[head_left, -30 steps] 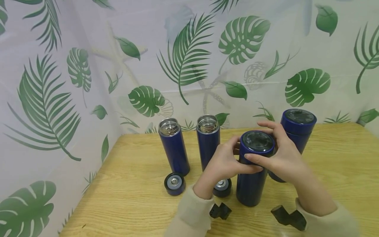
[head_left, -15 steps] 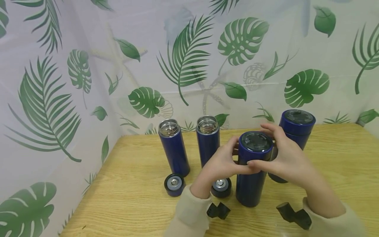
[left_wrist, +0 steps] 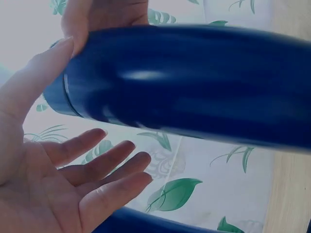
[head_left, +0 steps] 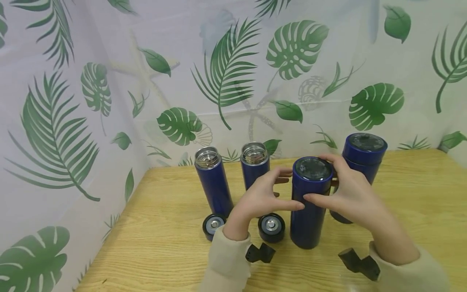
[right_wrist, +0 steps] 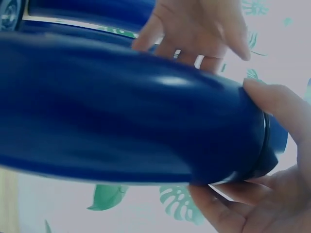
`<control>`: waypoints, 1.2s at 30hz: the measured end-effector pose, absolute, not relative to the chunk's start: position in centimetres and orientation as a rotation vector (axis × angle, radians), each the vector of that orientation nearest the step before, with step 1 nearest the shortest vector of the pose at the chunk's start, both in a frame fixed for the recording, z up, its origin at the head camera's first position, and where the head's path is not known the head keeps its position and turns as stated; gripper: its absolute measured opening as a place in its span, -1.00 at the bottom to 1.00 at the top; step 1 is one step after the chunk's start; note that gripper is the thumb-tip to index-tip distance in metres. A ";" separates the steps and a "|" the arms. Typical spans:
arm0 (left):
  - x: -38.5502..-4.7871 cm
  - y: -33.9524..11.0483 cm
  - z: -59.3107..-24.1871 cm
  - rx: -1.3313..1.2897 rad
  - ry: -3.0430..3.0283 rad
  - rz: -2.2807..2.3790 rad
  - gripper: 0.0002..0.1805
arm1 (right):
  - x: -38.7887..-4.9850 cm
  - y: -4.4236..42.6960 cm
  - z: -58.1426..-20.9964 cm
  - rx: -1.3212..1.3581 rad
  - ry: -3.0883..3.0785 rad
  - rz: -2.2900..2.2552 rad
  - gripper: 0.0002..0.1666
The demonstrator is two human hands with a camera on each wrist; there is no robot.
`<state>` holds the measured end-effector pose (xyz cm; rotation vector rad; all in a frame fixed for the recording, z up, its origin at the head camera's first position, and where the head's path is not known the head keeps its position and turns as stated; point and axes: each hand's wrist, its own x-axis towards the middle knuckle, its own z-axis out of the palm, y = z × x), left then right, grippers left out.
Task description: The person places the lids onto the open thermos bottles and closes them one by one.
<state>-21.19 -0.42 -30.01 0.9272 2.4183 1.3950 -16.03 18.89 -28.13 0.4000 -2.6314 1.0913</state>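
Wood-grain worktop (head_left: 153,259) against leaf-print backdrop (head_left: 240,36)
The right hand (head_left: 352,192) grips a capped blue flask (head_left: 308,223); the left hand (head_left: 263,195) is spread beside it.

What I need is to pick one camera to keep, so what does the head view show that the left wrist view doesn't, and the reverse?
Only the head view: the steel mouths of two open bottles, the undersides of two loose lids, and a second capped bottle at the right.

Only the left wrist view: the palm side of the left hand, its four fingers apart from the bottle wall.

Both: the nearer capped bottle, the right hand, the table and the leaf-patterned backdrop.
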 end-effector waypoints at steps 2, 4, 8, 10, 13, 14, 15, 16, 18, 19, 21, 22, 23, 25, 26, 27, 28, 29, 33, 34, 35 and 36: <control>-21.3 -0.6 -30.0 0.919 2.443 1.381 -0.22 | -16.4 18.7 -28.4 0.380 -2.602 1.094 0.06; -21.3 -0.6 -29.9 0.908 2.469 1.368 -0.21 | -16.8 18.6 -28.7 0.366 -2.560 1.107 0.05; -21.4 -0.7 -29.9 0.888 2.487 1.369 -0.21 | -17.6 18.3 -29.2 0.333 -2.489 1.129 0.04; -21.4 -0.7 -29.8 0.882 2.490 1.373 -0.21 | -17.9 18.3 -29.5 0.321 -2.466 1.134 0.03; -21.4 -0.8 -29.8 0.883 2.502 1.367 -0.22 | -18.4 18.2 -29.7 0.314 -2.434 1.151 0.02; -21.4 -0.8 -29.8 0.885 2.507 1.363 -0.23 | -18.5 18.2 -29.8 0.313 -2.424 1.155 0.02; -21.4 -0.8 -29.8 0.886 2.512 1.360 -0.23 | -18.6 18.1 -29.9 0.311 -2.413 1.157 0.01; -21.4 -0.8 -29.8 0.889 2.516 1.358 -0.23 | -18.7 18.1 -30.0 0.309 -2.404 1.160 0.01; -21.4 -0.9 -29.7 0.893 2.522 1.356 -0.24 | -18.9 18.1 -30.2 0.308 -2.383 1.160 0.01; -21.4 -0.9 -29.7 0.896 2.523 1.356 -0.25 | -19.0 18.1 -30.3 0.309 -2.372 1.160 0.01; -21.4 -0.9 -29.7 0.896 2.524 1.357 -0.26 | -19.2 18.1 -30.4 0.314 -2.353 1.154 0.01; -21.4 -0.9 -29.7 0.899 2.523 1.358 -0.26 | -19.3 18.1 -30.5 0.317 -2.343 1.152 0.01; -21.4 -0.9 -29.7 0.900 2.523 1.358 -0.26 | -19.4 18.2 -30.6 0.320 -2.336 1.150 0.01; -21.4 -0.9 -29.8 0.907 2.524 1.357 -0.26 | -19.6 18.2 -30.7 0.325 -2.325 1.149 0.01; -21.4 -0.9 -29.8 0.910 2.525 1.355 -0.26 | -19.6 18.2 -30.7 0.327 -2.322 1.149 0.01; -21.4 -0.9 -29.8 0.916 2.526 1.354 -0.26 | -19.7 18.3 -30.8 0.329 -2.321 1.151 0.01; -21.4 -1.0 -29.8 0.918 2.528 1.351 -0.26 | -19.8 18.3 -30.8 0.329 -2.321 1.149 0.01; -21.4 -1.0 -29.8 0.921 2.528 1.350 -0.26 | -19.9 18.3 -30.8 0.329 -2.324 1.149 0.02; -21.4 -1.0 -29.8 0.924 2.529 1.345 -0.25 | -20.2 18.3 -30.9 0.333 -2.338 1.163 0.03; -21.4 -1.0 -29.8 0.922 2.529 1.346 -0.26 | -20.3 18.3 -30.9 0.335 -2.340 1.164 0.04; -21.4 -1.0 -29.8 0.921 2.530 1.346 -0.26 | -20.3 18.3 -30.9 0.337 -2.341 1.169 0.04; -21.4 -1.0 -29.8 0.921 2.533 1.347 -0.26 | -20.3 18.3 -30.9 0.339 -2.340 1.173 0.04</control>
